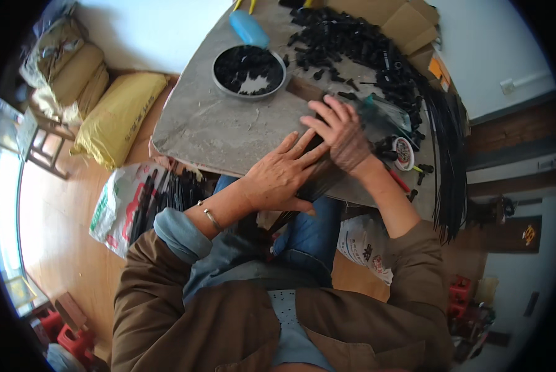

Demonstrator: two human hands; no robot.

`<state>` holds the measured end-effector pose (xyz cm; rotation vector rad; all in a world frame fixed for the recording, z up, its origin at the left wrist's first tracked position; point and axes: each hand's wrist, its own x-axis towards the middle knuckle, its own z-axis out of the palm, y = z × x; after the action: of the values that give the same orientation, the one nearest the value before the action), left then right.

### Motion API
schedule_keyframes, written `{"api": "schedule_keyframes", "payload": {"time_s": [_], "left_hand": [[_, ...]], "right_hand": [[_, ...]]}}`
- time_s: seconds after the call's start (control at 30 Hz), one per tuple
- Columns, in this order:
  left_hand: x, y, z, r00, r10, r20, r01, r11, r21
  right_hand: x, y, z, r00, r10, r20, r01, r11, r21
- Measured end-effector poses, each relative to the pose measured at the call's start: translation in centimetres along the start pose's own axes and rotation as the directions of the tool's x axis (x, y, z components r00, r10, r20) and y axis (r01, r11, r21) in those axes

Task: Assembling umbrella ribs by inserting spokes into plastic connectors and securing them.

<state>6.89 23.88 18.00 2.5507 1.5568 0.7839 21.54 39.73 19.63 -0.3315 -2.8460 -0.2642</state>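
Note:
My left hand [284, 175] lies flat with its fingers stretched out, at the near edge of the grey table [194, 121]. Beside it and partly over its fingertips is my right hand [342, 133], fingers spread and slightly blurred. Under and between both hands runs a bundle of thin dark strips [325, 181], slanting down over the table edge toward my lap. Its upper part is covered by the hands. Just beyond my right fingers lies a flat brown block [304, 90]. A clear plastic piece [386, 116] is right of my right hand.
A round metal bowl [253, 96] of small black parts stands beyond my hands, near a blue bottle-like object [249, 28]. Black parts [346, 40] are heaped at the back right. Long black strips [446, 155] hang over the right edge, near a small white cup [403, 154].

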Motion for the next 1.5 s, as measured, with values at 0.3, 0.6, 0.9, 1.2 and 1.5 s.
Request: {"api": "schedule_keyframes", "payload": {"time_s": [0.3,0.6,0.9,1.2,1.5], "left_hand": [[2.9,3.7,-19.1,0.660,-0.198,-0.724,-0.122,0.923,-0.364],[-7.6,7.6,-9.7,0.922,-0.386,0.020,0.381,0.898,-0.219],[-7.6,7.2,2.8,0.496,-0.153,0.855,0.860,0.222,-0.460],[-1.2,4.5,-6.0,0.825,-0.070,0.560,0.553,0.298,-0.778],[-0.2,6.1,3.6,0.879,-0.452,0.153,0.227,0.115,-0.967]], "right_hand": [[-0.6,-8.5,-10.7,0.929,-0.292,0.227,-0.244,-0.021,0.970],[-6.8,-6.1,-5.6,0.614,-0.323,0.720,-0.770,-0.042,0.637],[-5.1,-10.4,-6.5,0.314,-0.474,0.823,-0.260,0.790,0.555],[-9.2,-12.4,-10.9,0.764,-0.432,0.479,-0.465,0.147,0.873],[-14.3,-13.9,11.7,0.934,0.038,0.354,-0.355,0.011,0.935]]}}
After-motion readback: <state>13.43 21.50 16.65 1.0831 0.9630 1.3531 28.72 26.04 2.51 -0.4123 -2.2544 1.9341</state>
